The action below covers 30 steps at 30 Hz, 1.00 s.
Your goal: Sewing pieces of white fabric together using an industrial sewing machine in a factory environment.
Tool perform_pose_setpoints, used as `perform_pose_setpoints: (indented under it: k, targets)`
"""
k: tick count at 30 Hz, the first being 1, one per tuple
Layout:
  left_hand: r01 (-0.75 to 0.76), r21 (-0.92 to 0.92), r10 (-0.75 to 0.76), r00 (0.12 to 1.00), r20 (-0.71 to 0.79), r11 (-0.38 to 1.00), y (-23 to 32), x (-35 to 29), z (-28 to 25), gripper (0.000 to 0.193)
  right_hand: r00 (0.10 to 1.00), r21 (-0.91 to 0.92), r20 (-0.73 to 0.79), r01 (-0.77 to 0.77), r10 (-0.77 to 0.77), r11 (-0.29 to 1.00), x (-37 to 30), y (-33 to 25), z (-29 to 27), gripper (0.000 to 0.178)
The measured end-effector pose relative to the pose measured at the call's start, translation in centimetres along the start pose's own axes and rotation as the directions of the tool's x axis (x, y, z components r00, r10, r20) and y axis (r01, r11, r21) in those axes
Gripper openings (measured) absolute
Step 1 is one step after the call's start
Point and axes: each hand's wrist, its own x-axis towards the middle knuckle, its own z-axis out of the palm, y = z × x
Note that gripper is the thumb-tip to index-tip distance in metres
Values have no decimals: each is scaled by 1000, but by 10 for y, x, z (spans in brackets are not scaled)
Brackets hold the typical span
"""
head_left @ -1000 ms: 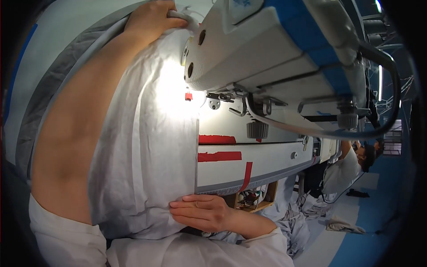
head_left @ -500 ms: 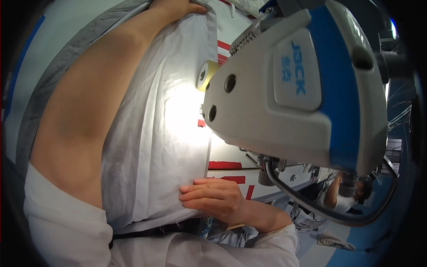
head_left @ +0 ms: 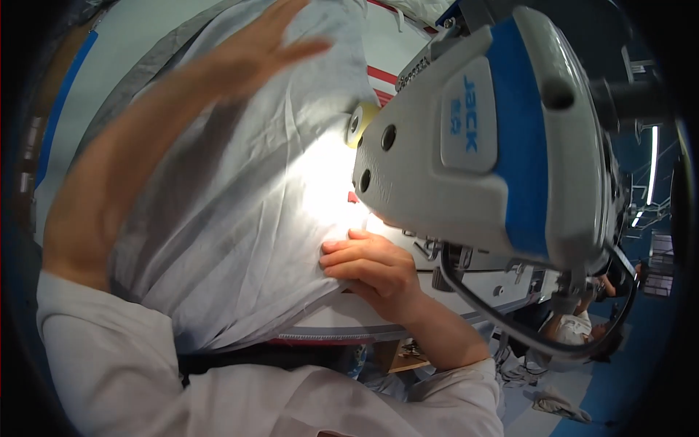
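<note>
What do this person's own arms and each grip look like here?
Loose, pale whitish sleeves leave both forearms bare. The left grip and right grip are bare hands, with no gloves. The left is blurred, so finer details there can't be told.

Cloth L of sewing mach.
</note>
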Motion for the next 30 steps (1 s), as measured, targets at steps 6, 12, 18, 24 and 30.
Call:
perform_pose_setpoints:
  k: [6, 12, 18, 24, 30]
  targets:
    - [47, 703, -32, 999, -35, 709, 5, -304, -78, 73, 999, -58, -10, 36, -36, 998, -4, 10, -2, 18]
    - [108, 603, -79, 994, -74, 790, -75, -115, -113, 33, 997, -8, -66, -40, 39, 999, -26, 5, -15, 13]
    - [-92, 605, 160, 985, -59, 791, -97, -20, -92, 28, 854, 348, 125, -515, 506, 783, -13, -70, 70, 33]
    - [152, 725, -90, 988, -124, 672, -66, -48, -76, 37, 978, 658, 209, -121, -25, 743, -11, -125, 168, 64]
    - [-287, 566, 215, 958, 192, 773, -21, -209, -76, 51, 987, 844, 156, -158, 47, 513, -81, -152, 128, 37]
